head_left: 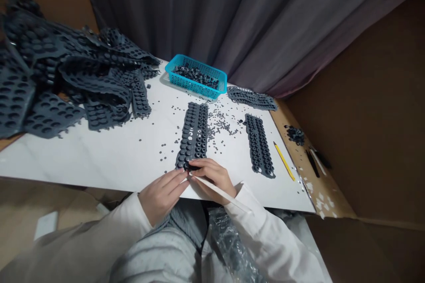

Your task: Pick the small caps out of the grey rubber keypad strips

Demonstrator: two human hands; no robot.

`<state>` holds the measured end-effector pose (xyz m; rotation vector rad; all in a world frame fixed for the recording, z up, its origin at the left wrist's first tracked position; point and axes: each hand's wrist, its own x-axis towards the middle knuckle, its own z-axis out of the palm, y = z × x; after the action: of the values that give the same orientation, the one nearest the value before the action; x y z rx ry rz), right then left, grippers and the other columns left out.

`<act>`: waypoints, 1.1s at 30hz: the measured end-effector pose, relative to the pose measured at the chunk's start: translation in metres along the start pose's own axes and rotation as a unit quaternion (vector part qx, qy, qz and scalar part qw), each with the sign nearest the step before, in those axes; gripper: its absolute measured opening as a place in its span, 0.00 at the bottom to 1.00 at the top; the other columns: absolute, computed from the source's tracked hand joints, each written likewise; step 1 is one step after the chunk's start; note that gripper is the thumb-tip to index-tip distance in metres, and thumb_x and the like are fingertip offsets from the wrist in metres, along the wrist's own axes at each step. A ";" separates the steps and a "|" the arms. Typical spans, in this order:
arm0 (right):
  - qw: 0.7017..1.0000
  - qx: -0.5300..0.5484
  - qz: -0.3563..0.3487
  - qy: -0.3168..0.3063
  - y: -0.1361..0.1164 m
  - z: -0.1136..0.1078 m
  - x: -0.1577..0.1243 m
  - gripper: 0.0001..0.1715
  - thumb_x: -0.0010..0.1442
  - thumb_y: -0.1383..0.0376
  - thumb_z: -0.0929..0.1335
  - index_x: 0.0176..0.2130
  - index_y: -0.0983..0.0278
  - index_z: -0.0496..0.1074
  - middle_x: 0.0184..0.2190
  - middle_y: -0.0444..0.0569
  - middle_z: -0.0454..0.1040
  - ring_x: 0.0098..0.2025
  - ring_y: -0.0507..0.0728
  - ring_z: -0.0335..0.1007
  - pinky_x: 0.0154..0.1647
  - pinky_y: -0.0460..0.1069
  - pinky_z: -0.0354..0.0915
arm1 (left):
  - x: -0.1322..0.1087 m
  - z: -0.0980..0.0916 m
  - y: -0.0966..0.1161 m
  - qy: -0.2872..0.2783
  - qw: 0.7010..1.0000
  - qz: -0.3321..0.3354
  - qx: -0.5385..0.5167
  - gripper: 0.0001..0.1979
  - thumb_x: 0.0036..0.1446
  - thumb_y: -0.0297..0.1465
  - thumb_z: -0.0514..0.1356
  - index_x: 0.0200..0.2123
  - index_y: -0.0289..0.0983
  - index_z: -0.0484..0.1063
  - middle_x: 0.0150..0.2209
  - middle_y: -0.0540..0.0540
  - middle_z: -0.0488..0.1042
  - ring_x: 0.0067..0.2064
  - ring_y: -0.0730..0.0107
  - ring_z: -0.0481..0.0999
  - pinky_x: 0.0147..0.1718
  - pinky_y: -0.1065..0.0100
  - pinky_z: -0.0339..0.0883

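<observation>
A dark grey rubber sheet [195,128] with rows of round moulded cups lies in front of me, a few of its holes showing white. Both hands meet at its near end, by the table's edge. My left hand [162,194] is closed, its fingertips pinched at the sheet's near edge; what they hold is too small to make out. My right hand [214,177] grips a thin white stick [222,192], whose tip points at the left fingertips. The right fingers also rest on the last cups of the sheet.
A blue basket [195,84] of small black parts stands behind. Many tiny grey discs [221,124] are scattered around. A second sheet [259,146] and a yellow pencil-like tool [284,161] lie right. A heap of sheets [73,75] covers the left; loose parts [295,135] sit on cardboard.
</observation>
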<state>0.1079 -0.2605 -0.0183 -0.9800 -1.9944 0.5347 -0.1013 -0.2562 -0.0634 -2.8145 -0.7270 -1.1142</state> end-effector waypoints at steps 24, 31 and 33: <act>0.922 -0.323 -0.206 -0.062 0.006 0.001 0.007 0.03 0.63 0.71 0.66 0.38 0.69 0.72 0.48 0.60 0.78 0.50 0.61 0.75 0.49 0.54 0.74 | 0.010 -0.006 0.001 0.007 1.000 -0.028 0.003 0.20 0.57 0.18 0.48 0.46 0.30 0.75 0.45 0.38 0.79 0.49 0.62 0.76 0.51 0.63 0.70; 0.956 -0.232 -0.174 -0.038 0.011 -0.001 0.006 0.04 0.64 0.69 0.66 0.37 0.65 0.72 0.48 0.58 0.79 0.50 0.59 0.75 0.47 0.54 0.74 | 0.013 -0.011 -0.001 -0.008 1.000 -0.002 0.022 0.19 0.57 0.18 0.48 0.44 0.30 0.75 0.44 0.39 0.80 0.48 0.62 0.77 0.49 0.63 0.72; 0.973 -0.181 -0.136 -0.034 0.012 -0.002 0.004 0.03 0.63 0.68 0.67 0.37 0.64 0.72 0.49 0.57 0.78 0.51 0.58 0.75 0.48 0.54 0.73 | 0.011 -0.009 -0.001 -0.005 1.000 -0.004 0.018 0.19 0.57 0.18 0.48 0.45 0.31 0.75 0.45 0.39 0.79 0.50 0.62 0.76 0.49 0.63 0.72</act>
<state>0.1138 -0.2495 -0.0228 -0.8865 -2.2913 0.0516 -0.1005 -0.2529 -0.0496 -2.7920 -0.7528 -1.0781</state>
